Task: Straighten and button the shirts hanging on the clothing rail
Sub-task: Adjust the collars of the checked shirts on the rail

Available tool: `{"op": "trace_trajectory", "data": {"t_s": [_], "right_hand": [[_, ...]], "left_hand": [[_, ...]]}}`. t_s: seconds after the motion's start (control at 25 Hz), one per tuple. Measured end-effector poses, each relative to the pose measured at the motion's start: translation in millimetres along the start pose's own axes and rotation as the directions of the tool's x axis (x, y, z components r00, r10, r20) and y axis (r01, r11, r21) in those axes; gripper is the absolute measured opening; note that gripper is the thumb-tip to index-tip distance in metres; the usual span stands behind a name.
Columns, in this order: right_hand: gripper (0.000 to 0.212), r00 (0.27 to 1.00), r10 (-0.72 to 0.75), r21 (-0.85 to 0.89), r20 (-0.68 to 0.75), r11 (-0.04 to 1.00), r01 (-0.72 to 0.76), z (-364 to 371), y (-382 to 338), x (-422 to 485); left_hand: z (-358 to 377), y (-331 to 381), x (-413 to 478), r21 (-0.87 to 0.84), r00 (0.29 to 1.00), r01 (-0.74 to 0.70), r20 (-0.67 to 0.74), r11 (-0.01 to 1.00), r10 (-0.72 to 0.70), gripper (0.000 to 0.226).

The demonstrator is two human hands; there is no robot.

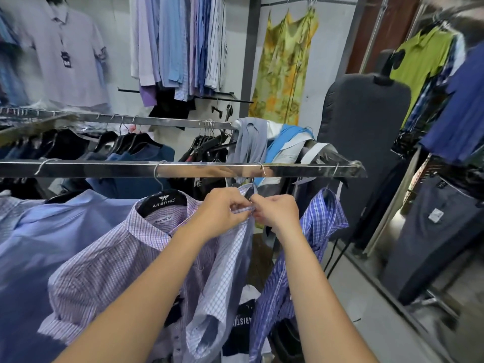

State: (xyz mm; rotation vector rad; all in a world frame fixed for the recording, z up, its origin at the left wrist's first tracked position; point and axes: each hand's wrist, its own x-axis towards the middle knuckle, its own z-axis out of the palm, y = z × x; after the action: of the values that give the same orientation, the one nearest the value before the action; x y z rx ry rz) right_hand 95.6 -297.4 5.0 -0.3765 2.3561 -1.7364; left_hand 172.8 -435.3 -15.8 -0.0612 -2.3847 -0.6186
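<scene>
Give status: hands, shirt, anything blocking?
Left hand and right hand both pinching the check shirt at the collar, buttoning. Shirt on the rail, between lilac shirt and blue plaid shirt. Nothing in the way.

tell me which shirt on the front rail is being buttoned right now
The pale blue fine-check shirt in the middle: both the left hand and right hand pinch its collar; the lilac checked shirt and bright blue plaid shirt hang untouched.

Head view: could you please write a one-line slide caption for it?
Both hands, left and right, pinch a checked shirt's collar on the rail.
</scene>
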Motion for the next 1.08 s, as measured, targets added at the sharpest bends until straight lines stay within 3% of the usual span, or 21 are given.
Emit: {"op": "trace_trajectory", "data": {"t_s": [0.16,0.28,0.4,0.6,0.8,0.96,1.08], "right_hand": [[0.033,0.999,0.026,0.045,0.041,0.999,-0.028,2,-3,0],[0.029,0.987,0.106,0.212,0.119,0.969,-0.129,7,3,4],[0.014,0.948,0.168,0.434,0.269,0.858,-0.275,8,10,10],[0.031,0.859,0.111,0.625,0.499,0.641,-0.445,12,21,12],[0.029,0.846,0.114,0.67,0.521,0.559,-0.488,13,21,11],[0.027,0.859,0.115,0.693,0.499,0.542,-0.475,10,22,11],[0.033,0.857,0.115,0.693,0.502,0.54,-0.478,10,24,14]], "left_hand": [[7,2,-9,0.07,0.998,-0.056,-0.037,0.996,0.059,0.015],[9,-2,-19,0.075,0.996,-0.061,-0.062,0.995,0.066,0.01],[4,-8,-25,0.008,0.997,-0.004,-0.08,1.0,0.004,0.011],[-7,-9,-30,-0.032,0.995,0.097,-0.035,0.995,-0.098,0.014],[0,-11,-43,0.01,0.965,0.251,-0.077,0.968,-0.25,0.026],[1,-17,-51,-0.171,0.943,0.331,0.017,0.928,-0.333,0.012],[0,-25,-44,-0.088,0.928,0.365,0.12,0.927,-0.354,0.026]]}}
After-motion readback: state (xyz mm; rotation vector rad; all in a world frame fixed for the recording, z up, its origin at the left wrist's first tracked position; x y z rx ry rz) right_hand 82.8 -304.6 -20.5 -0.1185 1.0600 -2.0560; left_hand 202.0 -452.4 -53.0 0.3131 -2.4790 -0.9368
